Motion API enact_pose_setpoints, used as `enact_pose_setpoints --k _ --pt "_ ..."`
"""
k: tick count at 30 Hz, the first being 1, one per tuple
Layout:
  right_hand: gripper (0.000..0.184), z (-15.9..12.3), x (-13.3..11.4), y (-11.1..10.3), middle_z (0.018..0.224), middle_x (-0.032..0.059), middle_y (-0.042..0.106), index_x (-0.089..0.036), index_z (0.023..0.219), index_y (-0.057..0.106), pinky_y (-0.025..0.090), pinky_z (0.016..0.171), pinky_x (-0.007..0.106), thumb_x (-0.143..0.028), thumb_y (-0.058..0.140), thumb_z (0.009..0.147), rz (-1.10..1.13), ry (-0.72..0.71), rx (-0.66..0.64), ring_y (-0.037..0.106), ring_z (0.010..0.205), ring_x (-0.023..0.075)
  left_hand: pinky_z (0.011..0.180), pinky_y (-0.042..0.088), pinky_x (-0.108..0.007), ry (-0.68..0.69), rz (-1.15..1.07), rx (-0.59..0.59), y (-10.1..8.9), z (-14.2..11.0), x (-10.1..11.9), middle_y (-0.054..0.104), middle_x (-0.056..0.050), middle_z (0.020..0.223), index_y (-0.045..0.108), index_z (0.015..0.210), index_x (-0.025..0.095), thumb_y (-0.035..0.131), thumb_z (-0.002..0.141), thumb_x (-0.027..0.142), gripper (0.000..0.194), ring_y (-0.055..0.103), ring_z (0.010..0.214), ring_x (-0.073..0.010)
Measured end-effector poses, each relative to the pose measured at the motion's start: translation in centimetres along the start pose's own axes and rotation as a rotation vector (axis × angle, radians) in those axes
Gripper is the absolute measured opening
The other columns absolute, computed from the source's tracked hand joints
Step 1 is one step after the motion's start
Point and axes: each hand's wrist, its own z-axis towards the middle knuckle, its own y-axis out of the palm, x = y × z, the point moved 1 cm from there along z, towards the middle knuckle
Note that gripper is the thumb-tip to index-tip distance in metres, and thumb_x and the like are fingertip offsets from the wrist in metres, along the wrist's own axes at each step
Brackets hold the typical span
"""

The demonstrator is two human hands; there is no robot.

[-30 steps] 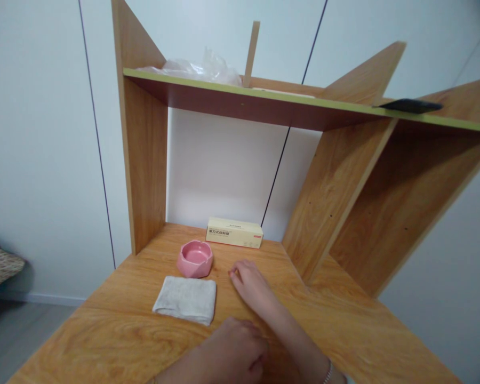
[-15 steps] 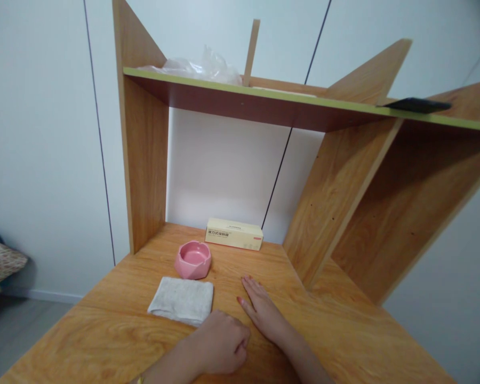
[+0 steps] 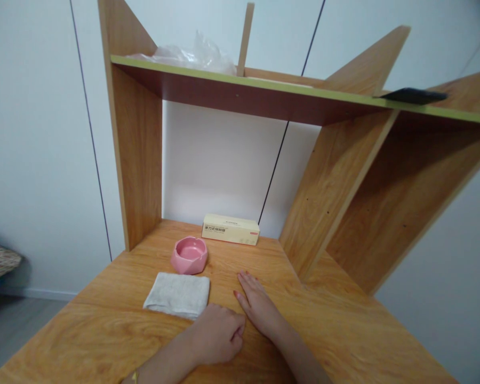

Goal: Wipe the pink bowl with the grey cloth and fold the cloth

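My left hand rests on the wooden desk as a fist, and nothing shows in it. Just beyond its knuckles lies a folded whitish cloth, its near right corner close to the hand. My right hand lies palm down on the desk with fingers stretched out and the thumb apart. A pink faceted ashtray with a notched rim stands behind the cloth. Farther back is a long cream-coloured box with dark printed characters, near the white back wall.
Wooden upright panels bound the desk at left and right. Overhead runs a shelf with a pale green edge. On it are a clear plastic bag and a flat dark object. Patterned fabric shows at far left.
My view has shifted slightly, so everything appears a little farther left and higher. Both hands keep their poses, and the cloth, ashtray and box stay where they were on the desk.
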Motion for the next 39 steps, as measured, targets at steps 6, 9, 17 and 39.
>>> enact_pose_setpoints --k 6,9,17,39 --pt "0.058 0.09 -0.05 -0.01 0.136 0.0140 0.033 -0.002 0.129 0.036 0.016 0.106 0.038 -0.040 0.026 0.086 0.014 0.007 -0.004 0.022 0.128 0.0236 0.057 0.042 -0.023 -0.029 -0.002 -0.018 -0.12 0.05 0.01 0.065 0.000 0.071 0.056 0.072 0.020 0.042 0.072 0.017 0.014 0.060 0.065 -0.0174" --pt "0.058 0.08 -0.12 -0.06 0.136 0.0137 0.033 -0.003 0.129 0.036 0.017 0.106 0.038 -0.040 0.026 0.086 0.004 0.007 -0.010 0.023 0.128 0.0234 0.059 0.043 -0.024 -0.039 -0.004 -0.028 -0.25 0.01 0.12 0.065 -0.001 0.072 0.056 0.073 0.020 0.042 0.073 0.017 0.015 0.060 0.065 -0.0175" --pt "0.057 -0.03 -0.25 -0.12 0.136 0.0129 0.033 -0.004 0.129 0.037 0.017 0.105 0.038 -0.040 0.025 0.086 0.000 0.014 -0.007 0.022 0.128 0.0229 0.060 0.044 -0.026 -0.036 0.009 -0.033 -0.27 0.01 0.22 0.065 -0.002 0.073 0.055 0.073 0.020 0.041 0.074 0.017 0.015 0.060 0.067 -0.0187" --pt "0.057 0.00 -0.13 -0.07 0.136 0.0123 0.033 -0.005 0.130 0.036 0.017 0.105 0.039 -0.039 0.026 0.086 0.002 0.008 -0.001 0.022 0.128 0.0225 0.057 0.042 -0.024 -0.039 0.011 0.000 -0.25 0.01 0.24 0.065 0.000 0.070 0.056 0.071 0.019 0.042 0.074 0.017 0.014 0.060 0.063 -0.0176"
